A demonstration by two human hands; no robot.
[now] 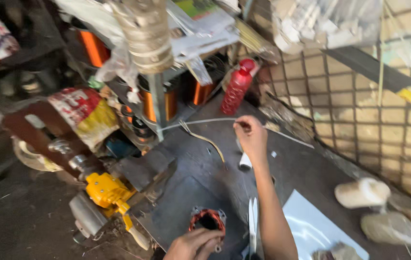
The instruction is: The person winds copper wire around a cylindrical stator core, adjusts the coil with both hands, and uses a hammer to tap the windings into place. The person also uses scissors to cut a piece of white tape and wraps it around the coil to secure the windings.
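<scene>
Head view of a cluttered repair bench. The right hand (250,136), arm stretched forward over the dark metal bench top (200,178), pinches between thumb and fingertips a long thin white strip (200,122) that runs left toward the shelf post and right toward the tiled wall (359,110); the strip hangs just above the bench near its far middle. The left hand (193,244), at the lower edge of the view, rests with curled fingers on a small motor stator (208,219) with a reddish-orange winding and a dark open bore, which sits on the bench near its front edge. Just beside the right wrist lies a small white roll (245,162), and a curved yellowish wire (210,143) lies left of the hand. White paper strips (252,221) and a white sheet (311,228) lie beside the forearm. A red plastic bottle (238,87) stands at the back of the bench, beside orange copper-wire spools (169,103) on a shelf. A yellow tool (109,191) is mounted at the bench's left edge.
</scene>
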